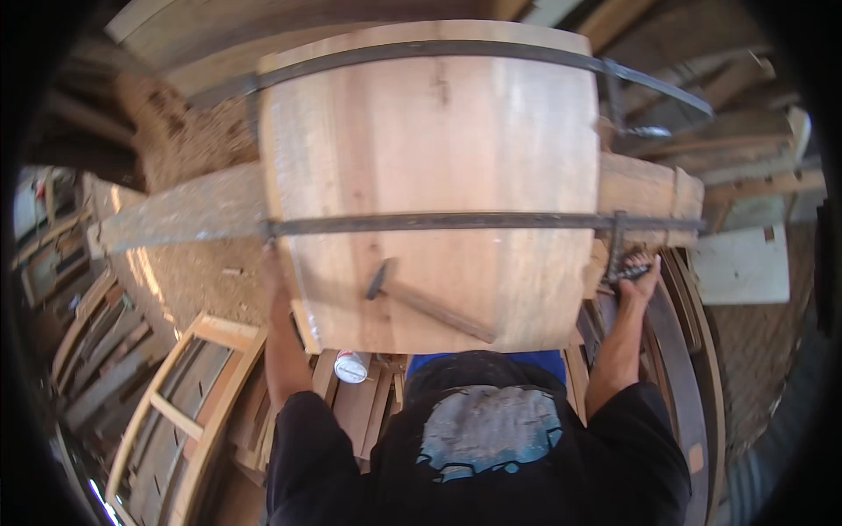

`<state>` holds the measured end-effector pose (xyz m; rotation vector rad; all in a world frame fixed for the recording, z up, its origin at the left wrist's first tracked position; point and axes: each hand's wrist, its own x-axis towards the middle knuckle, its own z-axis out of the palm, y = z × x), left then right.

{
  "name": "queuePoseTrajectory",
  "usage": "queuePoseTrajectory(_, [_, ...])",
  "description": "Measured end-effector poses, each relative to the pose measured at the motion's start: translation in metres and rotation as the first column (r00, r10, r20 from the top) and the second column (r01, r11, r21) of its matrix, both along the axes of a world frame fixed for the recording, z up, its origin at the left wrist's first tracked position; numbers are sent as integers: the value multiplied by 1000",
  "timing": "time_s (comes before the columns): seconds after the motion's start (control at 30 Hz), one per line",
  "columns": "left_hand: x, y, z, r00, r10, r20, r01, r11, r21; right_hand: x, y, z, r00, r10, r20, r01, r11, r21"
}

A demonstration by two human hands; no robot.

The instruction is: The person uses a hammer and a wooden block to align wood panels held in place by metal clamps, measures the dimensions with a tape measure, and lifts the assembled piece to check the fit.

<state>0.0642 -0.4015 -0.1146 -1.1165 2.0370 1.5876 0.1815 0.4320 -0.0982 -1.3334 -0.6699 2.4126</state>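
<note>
A wide panel of pale boards (456,149) lies in front of me, with a reddish-brown stripe along the grain. Two dark metal bar clamps cross it: the far clamp (412,50) near its back edge and the near clamp (438,223) across its middle. My right hand (640,273) is closed around the handle of the near clamp, just past the panel's right edge. Against the panel's left edge, below that clamp's other end, is my left hand (274,263); its fingers are blurred and partly hidden. A hammer (438,311) with a wooden handle rests on the panel's near part.
Thick timber beams stick out from beneath the panel at left (184,206) and right (653,197). A curved wooden frame (167,408) leans at lower left. A white container (351,367) stands below the near edge. Stacked boards and a white sheet (741,267) are around.
</note>
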Motion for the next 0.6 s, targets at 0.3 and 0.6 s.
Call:
queuePoseTrajectory(0.3, [-17,49,27,973,-66,222,226,473,-852,0,-12,-23,576,-260,-775,9,950,-312])
queuePoseTrajectory(0.6, [-19,57,39,941,35,336,258,567,-782,-4,-7,5,947,-183,-264,146,978,-151])
